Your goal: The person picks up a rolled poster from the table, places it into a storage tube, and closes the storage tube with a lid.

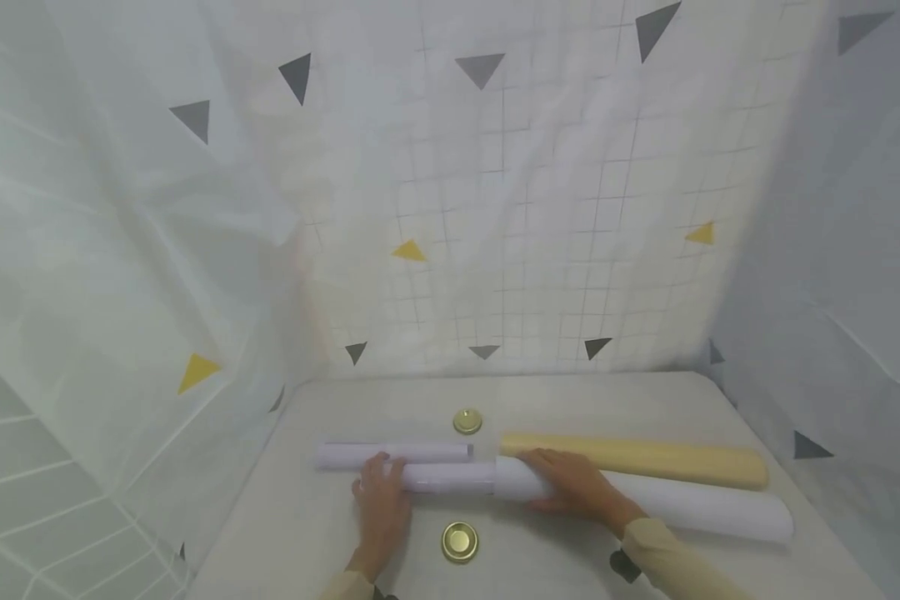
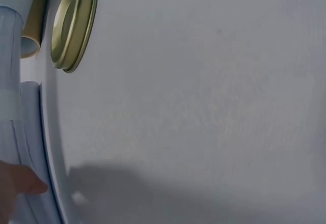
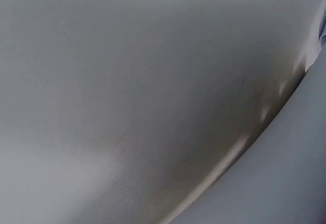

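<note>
one glossy lilac roll (image 1: 450, 478) on white table (image 1: 285, 533), grasped by left hand (image 1: 383, 506); its end at mouth of thicker white roll (image 1: 708, 504), grasped by right hand (image 1: 579, 486). second lilac roll (image 1: 345, 455), yellow roll (image 1: 637, 457) just behind; near gold lid (image 1: 460, 542) in front, far gold lid (image 1: 467, 421) beyond.
</note>
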`<state>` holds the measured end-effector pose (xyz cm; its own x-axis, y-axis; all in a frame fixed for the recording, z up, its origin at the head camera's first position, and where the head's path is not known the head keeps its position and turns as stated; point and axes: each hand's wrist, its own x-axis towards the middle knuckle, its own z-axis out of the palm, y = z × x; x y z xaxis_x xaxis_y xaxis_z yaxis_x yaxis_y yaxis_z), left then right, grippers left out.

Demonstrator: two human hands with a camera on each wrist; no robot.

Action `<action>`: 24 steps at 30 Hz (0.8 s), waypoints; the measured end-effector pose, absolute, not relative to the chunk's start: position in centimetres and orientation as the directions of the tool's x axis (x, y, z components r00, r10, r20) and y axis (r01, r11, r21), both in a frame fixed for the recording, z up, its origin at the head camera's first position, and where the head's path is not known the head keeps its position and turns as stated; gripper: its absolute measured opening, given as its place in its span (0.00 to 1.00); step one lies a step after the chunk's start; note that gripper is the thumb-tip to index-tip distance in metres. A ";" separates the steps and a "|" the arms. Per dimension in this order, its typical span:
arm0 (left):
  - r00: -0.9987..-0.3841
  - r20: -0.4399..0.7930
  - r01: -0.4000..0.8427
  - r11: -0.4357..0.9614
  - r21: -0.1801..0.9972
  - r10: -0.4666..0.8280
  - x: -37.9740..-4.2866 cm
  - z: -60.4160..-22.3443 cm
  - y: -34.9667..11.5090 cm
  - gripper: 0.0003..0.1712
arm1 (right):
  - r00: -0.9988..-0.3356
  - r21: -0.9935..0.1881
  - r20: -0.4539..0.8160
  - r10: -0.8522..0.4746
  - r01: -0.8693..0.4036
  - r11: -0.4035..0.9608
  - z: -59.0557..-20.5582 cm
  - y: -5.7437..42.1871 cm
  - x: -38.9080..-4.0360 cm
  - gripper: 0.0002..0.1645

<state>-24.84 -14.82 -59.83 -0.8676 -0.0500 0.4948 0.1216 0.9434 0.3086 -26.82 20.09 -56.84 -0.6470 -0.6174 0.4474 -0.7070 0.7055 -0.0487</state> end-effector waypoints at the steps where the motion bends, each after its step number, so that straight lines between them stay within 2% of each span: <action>1: -0.858 0.511 0.130 0.944 0.302 -0.046 -24.8 -60.0 -14.8 0.27 | -0.650 -0.049 0.442 -0.619 -0.706 0.706 -56.9 20.1 -26.9 0.49; 6: -0.815 0.579 0.179 0.948 0.264 -0.008 -24.7 -59.6 -14.6 0.31 | -0.657 -0.049 0.423 -0.624 -0.704 0.708 -57.1 20.0 -27.0 0.48; 16: -0.826 0.562 0.255 0.915 0.313 0.038 -24.9 -60.2 -13.9 0.33 | -0.641 -0.050 0.443 -0.627 -0.716 0.697 -57.3 19.7 -26.9 0.46; 24: -0.810 0.585 0.287 0.900 0.327 0.046 -24.8 -59.9 -13.3 0.36 | -0.633 -0.046 0.472 -0.614 -0.713 0.700 -57.1 19.7 -26.6 0.47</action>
<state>-24.78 -13.30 -59.91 -0.8101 0.0458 0.5845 0.2871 0.9002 0.3274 -26.62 19.74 -57.13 -0.6325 -0.6139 0.4722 -0.7131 0.6995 -0.0457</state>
